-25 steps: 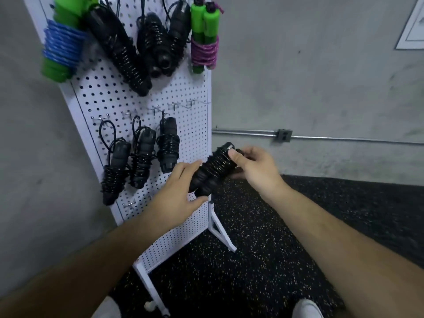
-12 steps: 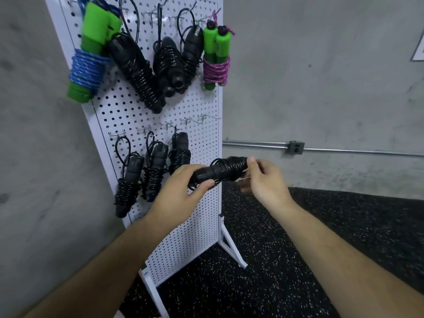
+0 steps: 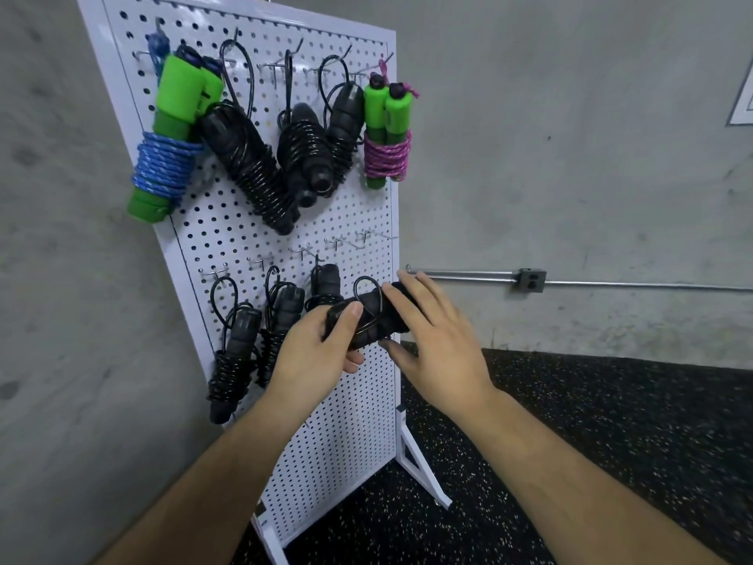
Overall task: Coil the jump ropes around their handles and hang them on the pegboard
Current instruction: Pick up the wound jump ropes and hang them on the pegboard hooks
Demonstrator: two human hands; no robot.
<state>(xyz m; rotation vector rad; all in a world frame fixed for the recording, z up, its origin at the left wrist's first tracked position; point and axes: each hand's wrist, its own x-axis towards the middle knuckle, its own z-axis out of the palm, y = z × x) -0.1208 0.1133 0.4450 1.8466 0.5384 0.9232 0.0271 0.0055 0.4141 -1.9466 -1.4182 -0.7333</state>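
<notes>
The person holds a coiled black rope in both hands, lying about level in front of the pegboard, near its right edge and just below the lower row of hooks. The left hand grips the rope's left end, thumb on top and fingers curled beneath. The right hand covers the right end, its fingers laid over the top and its thumb under, so the rope is held between them. A small loop of cord stands up from the middle of the coil, between the two hands.

Along the pegboard's top edge five wound ropes hang from hooks: a blue rope on green handles at the left, three black ropes in the middle, and a pink rope on green handles at the right edge. In the lower row three more black bundles hang at the left and middle; the two hooks nearest the right edge are bare.

The pegboard stands on white feet on a speckled black floor, against a grey wall with a metal conduit running along it
</notes>
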